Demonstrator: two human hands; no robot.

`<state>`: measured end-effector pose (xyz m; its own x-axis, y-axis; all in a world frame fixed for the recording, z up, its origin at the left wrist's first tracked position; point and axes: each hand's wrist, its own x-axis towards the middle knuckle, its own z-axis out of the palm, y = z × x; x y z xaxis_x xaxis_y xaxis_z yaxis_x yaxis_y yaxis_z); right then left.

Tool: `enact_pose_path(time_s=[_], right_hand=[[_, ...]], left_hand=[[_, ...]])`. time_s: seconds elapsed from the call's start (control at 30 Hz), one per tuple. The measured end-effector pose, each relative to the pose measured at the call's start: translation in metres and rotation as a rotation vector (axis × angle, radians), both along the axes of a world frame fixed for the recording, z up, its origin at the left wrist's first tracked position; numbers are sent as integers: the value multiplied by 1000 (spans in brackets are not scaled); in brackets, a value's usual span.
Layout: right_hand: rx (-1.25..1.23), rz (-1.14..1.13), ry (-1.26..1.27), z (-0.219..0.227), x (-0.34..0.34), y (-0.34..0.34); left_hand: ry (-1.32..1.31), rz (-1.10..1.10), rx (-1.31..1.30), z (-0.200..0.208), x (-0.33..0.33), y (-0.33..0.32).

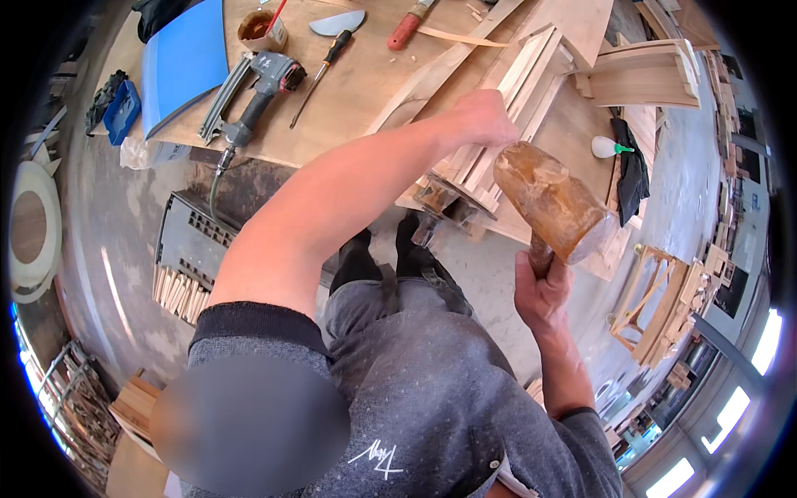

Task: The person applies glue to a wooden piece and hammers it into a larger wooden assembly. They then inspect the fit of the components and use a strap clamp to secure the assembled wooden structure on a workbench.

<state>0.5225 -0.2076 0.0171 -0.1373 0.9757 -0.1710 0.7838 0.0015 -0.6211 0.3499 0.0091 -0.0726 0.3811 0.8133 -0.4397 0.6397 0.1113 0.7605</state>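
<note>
My left hand (pixel 486 116) presses down on a bundle of pale wooden slats (pixel 519 87) that lies on the plywood workbench (pixel 365 100). My right hand (pixel 541 290) grips the handle of a mallet with a large amber-brown head (pixel 552 203). The mallet head hangs just right of the near end of the slats, close to the bench edge. A metal clamp (pixel 440 199) sits under the near end of the bundle. My left forearm reaches across the middle of the picture.
On the bench lie a grey nail gun (pixel 257 87) with a hose, a screwdriver (pixel 320 70), a blue board (pixel 183 62), a glue cup (pixel 261 31) and a white bottle (pixel 610 148). A grey crate (pixel 191 241) and wooden frames (pixel 664 303) stand on the floor.
</note>
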Motion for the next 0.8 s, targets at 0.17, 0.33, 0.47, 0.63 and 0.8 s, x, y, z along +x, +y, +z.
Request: enact_pose_path(time_s=[0.17, 0.33, 0.47, 0.63, 0.8], right_hand=[[15, 51, -30, -22, 0, 5], [104, -135, 66, -8, 9, -7], [197, -203, 97, 9, 23, 12], [59, -353, 43, 1, 47, 80], [144, -308, 112, -2, 52, 182]], left_hand=[[-21, 12, -2, -4, 1, -1], [-31, 37, 54, -11, 4, -2], [-42, 75, 33, -6, 5, -4], [-59, 190, 79, -8, 15, -20], [-63, 226, 77, 3, 16, -26]])
